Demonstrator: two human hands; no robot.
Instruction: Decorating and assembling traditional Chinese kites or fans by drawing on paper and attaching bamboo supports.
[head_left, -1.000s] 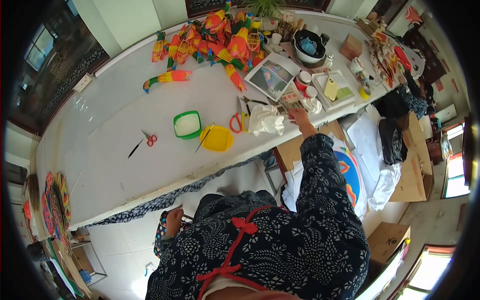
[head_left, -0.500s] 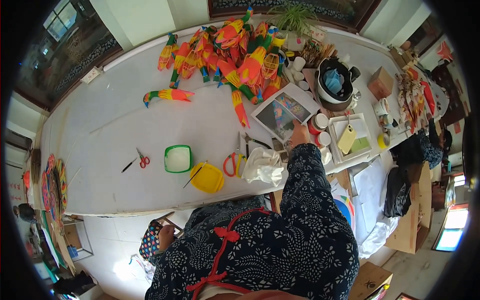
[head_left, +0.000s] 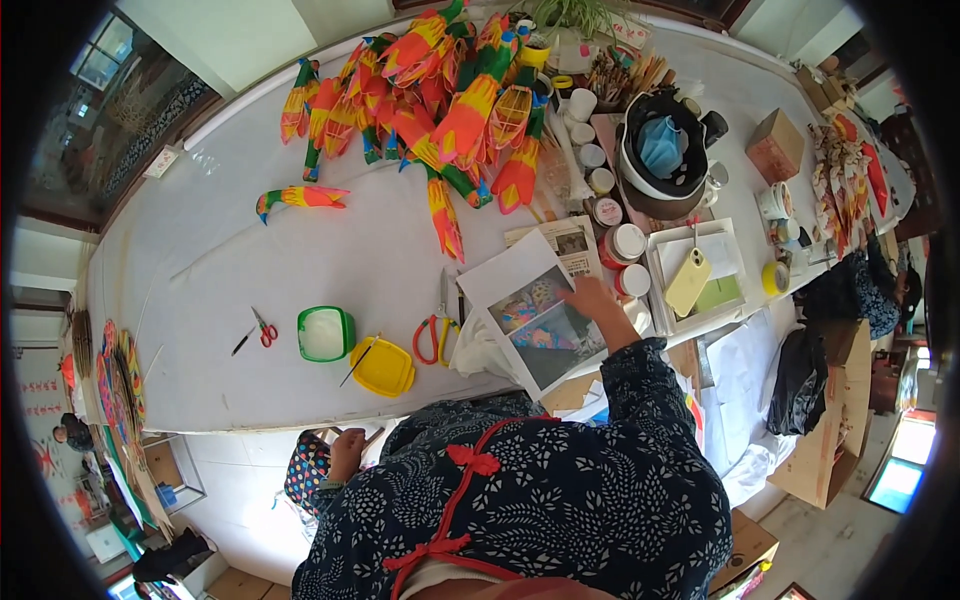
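Observation:
My right hand (head_left: 597, 302) grips the right edge of a white sheet printed with colourful pictures (head_left: 532, 325), tilted over the table's near edge. Partly under the sheet lies a crumpled white cloth (head_left: 478, 348). Scissors with red and yellow handles (head_left: 430, 338) rest to its left. Farther left are a yellow lid (head_left: 386, 371) with a thin brush across it and a green-rimmed tub (head_left: 326, 333) of white stuff. My left hand (head_left: 347, 454) hangs low beside my body, below the table edge, fingers curled near a wooden bar; what they hold, if anything, is hidden.
Painted red, yellow and green bird figures (head_left: 470, 110) pile up at the back; one bird piece (head_left: 302, 199) lies apart. Several jars (head_left: 627, 243), a helmet (head_left: 662, 155) and a tray with a yellow phone (head_left: 688, 281) stand at right. Small scissors (head_left: 266, 330) lie left.
My right hand has drawn the printed sheet toward me and turned it, and it now covers part of the cloth. A folded newspaper shows where the sheet was. The whole view has shifted slightly.

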